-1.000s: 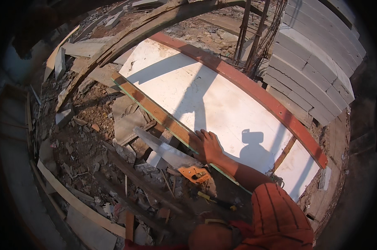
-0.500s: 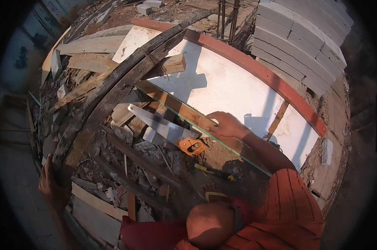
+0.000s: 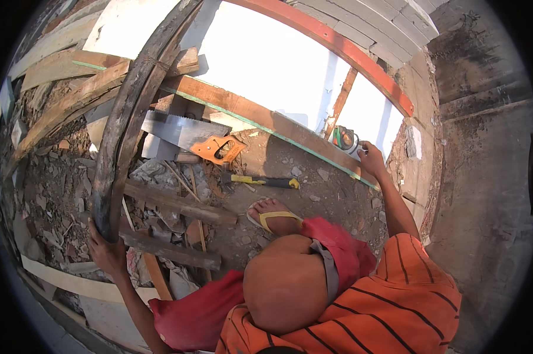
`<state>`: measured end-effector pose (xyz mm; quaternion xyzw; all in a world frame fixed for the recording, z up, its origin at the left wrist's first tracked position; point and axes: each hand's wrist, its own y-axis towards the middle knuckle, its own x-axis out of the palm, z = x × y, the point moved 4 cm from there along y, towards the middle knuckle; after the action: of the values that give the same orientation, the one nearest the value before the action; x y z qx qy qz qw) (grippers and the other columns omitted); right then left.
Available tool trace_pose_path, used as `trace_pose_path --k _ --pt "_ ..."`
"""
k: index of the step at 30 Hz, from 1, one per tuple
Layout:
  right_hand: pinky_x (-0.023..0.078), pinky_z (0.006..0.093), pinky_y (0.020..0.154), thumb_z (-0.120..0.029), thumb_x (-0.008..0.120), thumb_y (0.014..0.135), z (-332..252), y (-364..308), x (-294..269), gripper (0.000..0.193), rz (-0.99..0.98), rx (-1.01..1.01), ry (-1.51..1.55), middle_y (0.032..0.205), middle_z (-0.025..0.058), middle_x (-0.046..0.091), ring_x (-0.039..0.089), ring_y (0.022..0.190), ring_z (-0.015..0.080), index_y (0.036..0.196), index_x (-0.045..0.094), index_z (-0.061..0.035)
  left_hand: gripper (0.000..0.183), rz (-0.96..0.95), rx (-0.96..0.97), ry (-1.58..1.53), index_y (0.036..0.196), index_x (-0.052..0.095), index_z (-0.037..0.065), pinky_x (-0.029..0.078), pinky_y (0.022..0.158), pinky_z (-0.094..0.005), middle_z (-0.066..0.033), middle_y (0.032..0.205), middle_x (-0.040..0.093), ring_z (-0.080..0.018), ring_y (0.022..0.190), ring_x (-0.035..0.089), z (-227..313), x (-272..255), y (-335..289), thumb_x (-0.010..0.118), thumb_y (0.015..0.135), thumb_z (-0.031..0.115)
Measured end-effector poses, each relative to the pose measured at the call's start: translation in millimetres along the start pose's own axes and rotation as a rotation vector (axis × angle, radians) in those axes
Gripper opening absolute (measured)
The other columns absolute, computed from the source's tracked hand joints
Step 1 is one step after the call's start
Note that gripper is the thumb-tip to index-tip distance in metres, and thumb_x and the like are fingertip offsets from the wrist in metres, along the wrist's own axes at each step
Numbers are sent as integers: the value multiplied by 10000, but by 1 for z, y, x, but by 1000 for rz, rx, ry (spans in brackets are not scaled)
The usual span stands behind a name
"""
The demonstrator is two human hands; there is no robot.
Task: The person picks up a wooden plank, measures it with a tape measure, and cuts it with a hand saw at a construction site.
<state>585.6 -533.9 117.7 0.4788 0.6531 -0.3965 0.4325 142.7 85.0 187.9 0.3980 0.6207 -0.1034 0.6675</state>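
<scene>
My left hand (image 3: pixel 107 251) is closed around the near end of a long dark wooden pole (image 3: pixel 118 147), which lies slantwise over the other timber. At the right end of a brown plank (image 3: pixel 266 120) with a green edge, the curled fingers of my right hand (image 3: pixel 369 159) grip the side of a small round green, black and orange tool (image 3: pixel 345 139) that looks like a tape measure. A handsaw (image 3: pixel 187 134) with an orange handle rests left of centre, its blade pointing left. Below it on the dirt lies a hammer (image 3: pixel 263 181) with a yellow and black handle.
A white panel (image 3: pixel 278 59) stretches behind the plank, bordered by a red beam (image 3: pixel 337 44). Grey blocks (image 3: pixel 372 26) are stacked at the far right. Rubble and short timbers (image 3: pixel 178 203) cover the left ground. My sandalled foot (image 3: pixel 272 215) stands near the hammer.
My right hand has moved right along the plank to the round tool. My left hand stays at the pole's near end. The view has shifted, bringing the hammer and my foot into plainer sight.
</scene>
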Motion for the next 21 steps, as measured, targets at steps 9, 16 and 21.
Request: trace_pose_path --k 9,16,21 --pt "494 408 826 -158 682 796 -224 -50 72 339 -227 -606 118 1044 166 617 616 971 283 1109 599 -59 874 -58 -14 -13 1404 392 135 497 806 -434 -144 1032 568 -347 941 581 -9 -6 5 750 606 108" --pt "504 474 823 -280 655 798 -239 -78 154 446 -693 -342 -314 1011 197 638 624 976 383 1182 564 -71 893 -124 -19 -12 1402 378 142 494 810 -448 -148 1049 568 -352 944 582 -16 -49 30 761 596 101" --pt "509 452 808 -281 656 814 -245 -71 157 469 -699 -502 127 1031 248 637 635 974 370 1201 546 -39 890 -81 8 -10 1393 389 152 495 804 -448 -154 1055 564 -363 941 577 -13 -54 34 764 587 102"
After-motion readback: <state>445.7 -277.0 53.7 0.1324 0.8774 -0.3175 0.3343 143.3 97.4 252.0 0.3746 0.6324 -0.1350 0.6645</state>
